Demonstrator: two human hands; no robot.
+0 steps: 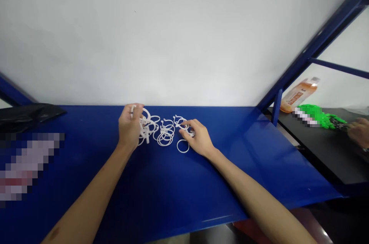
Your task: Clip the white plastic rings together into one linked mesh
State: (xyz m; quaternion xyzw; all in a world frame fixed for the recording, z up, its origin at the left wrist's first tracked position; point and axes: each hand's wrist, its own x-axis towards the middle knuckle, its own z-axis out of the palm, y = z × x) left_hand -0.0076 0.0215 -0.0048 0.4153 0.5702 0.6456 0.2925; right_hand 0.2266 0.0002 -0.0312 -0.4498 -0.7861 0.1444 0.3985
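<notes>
My left hand (130, 125) is closed around several white plastic rings (146, 112) at the left end of a loose pile. Its fingers hide part of what they hold. Slim white rings with small open ends (165, 136) lie overlapped between my two hands. My right hand (198, 136) is bent over the right side of the pile, thumb and fingers curled on a white ring (180, 120). Just below those fingers, a single closed white ring (183, 146) lies flat on the blue table (173, 182).
A black plastic bag (31, 112) and a blurred-out packet (30, 165) lie at the left. Blue frame posts (291, 59) stand at the right. Beyond them a dark table holds an orange-drink bottle (300, 94) and green pieces (313, 115), near another person's hand (359, 131).
</notes>
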